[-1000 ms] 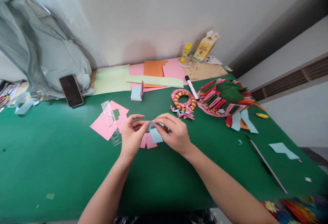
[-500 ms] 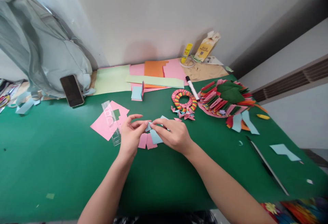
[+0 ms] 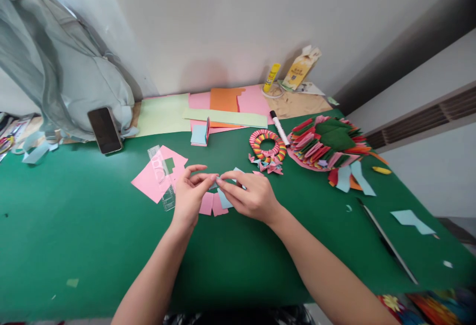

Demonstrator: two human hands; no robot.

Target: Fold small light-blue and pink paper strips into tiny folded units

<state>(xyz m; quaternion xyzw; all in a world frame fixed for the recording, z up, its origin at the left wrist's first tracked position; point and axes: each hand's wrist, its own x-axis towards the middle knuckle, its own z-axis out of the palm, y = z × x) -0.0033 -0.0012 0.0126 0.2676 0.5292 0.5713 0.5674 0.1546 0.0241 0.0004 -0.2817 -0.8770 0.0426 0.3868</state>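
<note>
Between my fingertips is a small piece of light blue paper (image 3: 213, 185), mostly covered by the fingers. My left hand (image 3: 191, 191) pinches its left side with thumb and forefinger. From the other side my right hand (image 3: 249, 193) pinches it, the fingertips of both hands nearly meeting. Just below the hands lie pink paper pieces (image 3: 207, 204) and a light blue paper piece (image 3: 224, 199) on the green table (image 3: 238, 260). Left of my left hand, a clear stencil ruler (image 3: 163, 181) rests across a pink sheet (image 3: 148, 181) with a cut-out.
Behind are coloured sheets (image 3: 163, 112), a folded paper stack (image 3: 200, 134), a marker (image 3: 279, 128), a glue stick (image 3: 271, 78) and a carton (image 3: 300, 70). A folded-paper ring (image 3: 256, 141) and layered paper craft (image 3: 327, 141) stand right. A phone (image 3: 104, 131) leans against the bag (image 3: 74, 67).
The blue paper between my fingertips has tilted and shows less of its face. My right fingers have shifted slightly; both hands stay in the same place.
</note>
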